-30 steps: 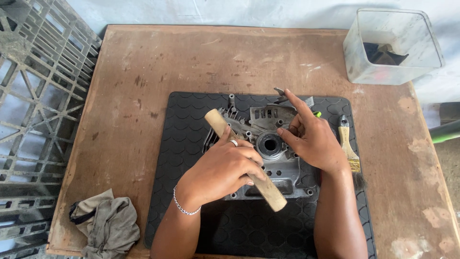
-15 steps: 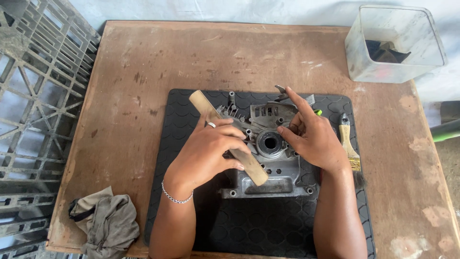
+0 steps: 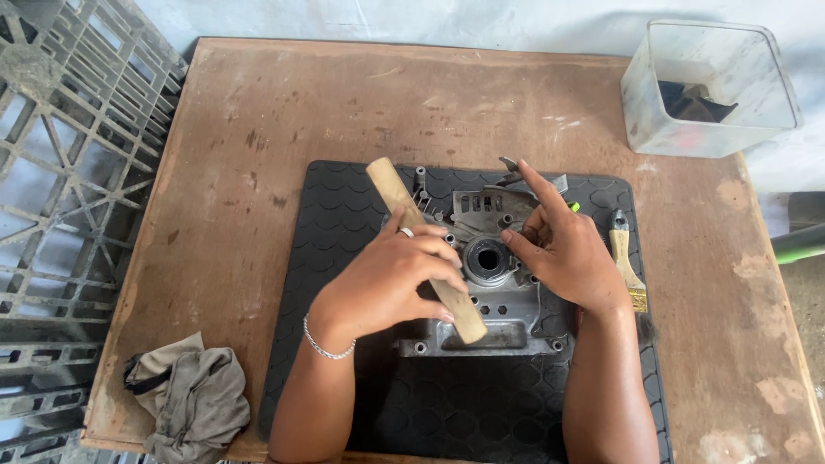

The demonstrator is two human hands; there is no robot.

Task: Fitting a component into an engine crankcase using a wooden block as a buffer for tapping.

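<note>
Wooden stick (image 3: 423, 245) runs diagonally, clasped mid-length in the left hand (image 3: 387, 283), its lower end beside the metal casing's (image 3: 494, 296) bore; right hand (image 3: 567, 258) steadies the casing, fingers spread.

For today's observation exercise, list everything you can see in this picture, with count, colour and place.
Table: one, brown wood, under everything.
Mat: one, black rubber, table centre.
Metal casing: one, grey, on the mat.
Wooden stick: one, tan, across the casing.
Brush: one, wooden handle, mat's right edge.
Plastic tub: one, clear, top right.
Rag: one, grey, bottom left.
Crate: one, grey, far left.
Left hand: grips the stick.
Right hand: on the casing.
</note>
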